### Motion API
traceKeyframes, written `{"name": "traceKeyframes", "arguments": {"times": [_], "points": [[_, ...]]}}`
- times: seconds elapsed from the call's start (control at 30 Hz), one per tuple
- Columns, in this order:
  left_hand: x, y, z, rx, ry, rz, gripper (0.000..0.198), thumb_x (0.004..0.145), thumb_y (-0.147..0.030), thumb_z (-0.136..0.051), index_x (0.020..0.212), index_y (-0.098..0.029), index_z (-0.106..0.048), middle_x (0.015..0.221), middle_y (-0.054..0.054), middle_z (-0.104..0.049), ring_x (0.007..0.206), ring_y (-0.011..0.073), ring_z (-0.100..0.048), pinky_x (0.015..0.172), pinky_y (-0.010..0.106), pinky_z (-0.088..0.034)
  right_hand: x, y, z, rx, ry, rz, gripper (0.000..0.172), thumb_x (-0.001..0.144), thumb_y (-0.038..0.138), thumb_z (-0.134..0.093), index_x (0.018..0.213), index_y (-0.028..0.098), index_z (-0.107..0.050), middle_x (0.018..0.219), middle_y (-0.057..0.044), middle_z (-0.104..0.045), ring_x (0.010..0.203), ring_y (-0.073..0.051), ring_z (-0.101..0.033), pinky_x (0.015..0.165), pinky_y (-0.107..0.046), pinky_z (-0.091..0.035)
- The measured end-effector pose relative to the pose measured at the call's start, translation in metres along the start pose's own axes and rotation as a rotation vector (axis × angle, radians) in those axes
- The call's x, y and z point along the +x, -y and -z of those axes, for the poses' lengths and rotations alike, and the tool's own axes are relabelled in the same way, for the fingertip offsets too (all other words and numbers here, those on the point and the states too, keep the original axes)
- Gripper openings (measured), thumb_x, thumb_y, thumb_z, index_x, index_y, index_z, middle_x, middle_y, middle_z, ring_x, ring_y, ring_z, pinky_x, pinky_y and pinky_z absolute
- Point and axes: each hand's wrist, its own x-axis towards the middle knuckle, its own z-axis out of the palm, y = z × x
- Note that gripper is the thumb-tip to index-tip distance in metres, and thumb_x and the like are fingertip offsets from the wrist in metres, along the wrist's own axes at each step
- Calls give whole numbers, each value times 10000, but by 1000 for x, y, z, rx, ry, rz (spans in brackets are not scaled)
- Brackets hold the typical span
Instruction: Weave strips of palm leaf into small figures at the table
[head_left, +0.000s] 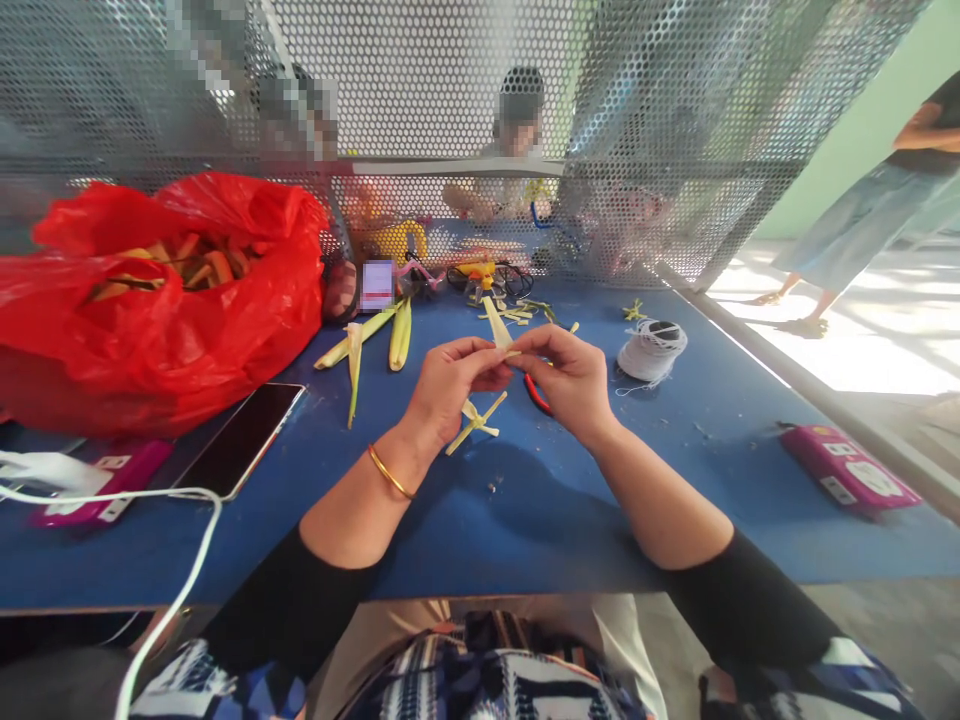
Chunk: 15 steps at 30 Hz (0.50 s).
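My left hand (450, 385) and my right hand (574, 378) meet over the middle of the table, thumbs and fingers pinching a pale yellow-green leaf strip (496, 325). Its broad end points up and away between the hands. Just below my left hand lies a cross-shaped knotted piece (478, 424) of the same pale strip. A red curved tool handle (537, 395) shows beneath my right hand; the rest of that tool is hidden. Left of my hands lie several husk-like leaf pieces (400, 335) on the blue table (525, 545).
A red plastic bag (247, 340) of leaf pieces fills the left. Near it lie a phone (238, 440) and a white cable (196, 560). On the right are a white string spool (652, 352) and a purple case (851, 468). Behind a perforated metal screen (420, 90) sit other people.
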Motion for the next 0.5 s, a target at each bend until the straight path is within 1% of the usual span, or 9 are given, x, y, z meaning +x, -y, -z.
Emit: {"name": "traceKeyframes", "arguments": {"times": [0.17, 0.23, 0.3, 0.5], "points": [[-1, -1, 0, -3, -15, 19, 149, 576, -238, -752, 641, -153, -648, 588, 10, -654, 556, 115, -603, 644, 275, -521, 1, 1, 2, -71, -15, 31, 72, 762, 170, -670, 698, 201, -661, 703, 22, -663, 684, -121, -588, 679, -282, -464], [0, 0, -1, 1, -38, 5, 159, 578, -238, -759, 644, -152, -642, 594, 8, -653, 560, 119, -611, 658, 287, -527, 2, 3, 4, -94, -1, 50, 82, 759, 177, -676, 682, 201, -664, 707, 18, -663, 700, -125, -584, 690, -286, -462], [1, 1, 0, 38, -53, -35, 151, 593, -243, -757, 645, -155, -646, 600, 6, -656, 566, 122, -618, 663, 292, -531, 2, 5, 5, -109, 13, 37, 76, 752, 188, -685, 679, 202, -668, 713, 15, -665, 702, -126, -580, 687, -287, -458], [2, 5, 3, 340, -13, -301, 108, 699, -279, -703, 712, -173, -709, 671, 27, -705, 650, 149, -654, 684, 289, -536, 5, 9, 6, -35, -5, -202, 92, 679, 224, -723, 638, 184, -651, 597, 20, -645, 554, -103, -548, 545, -257, -428]]}}
